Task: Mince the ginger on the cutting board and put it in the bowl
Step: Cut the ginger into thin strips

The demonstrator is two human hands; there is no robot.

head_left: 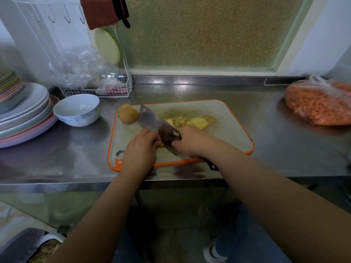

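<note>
Yellow ginger (pixel 190 121), partly slivered; left fingers (pixel 150 136) pinch a piece, right fingers (pixel 182 142) grip cleaver (pixel 157 125)

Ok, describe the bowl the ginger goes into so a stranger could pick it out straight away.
Start at the orange-rimmed cutting board on the steel counter and look just left of it. There stands the bowl, beside a stack of plates. It is the only deep white dish there, with a blue pattern on its outside, and it looks empty.
</note>
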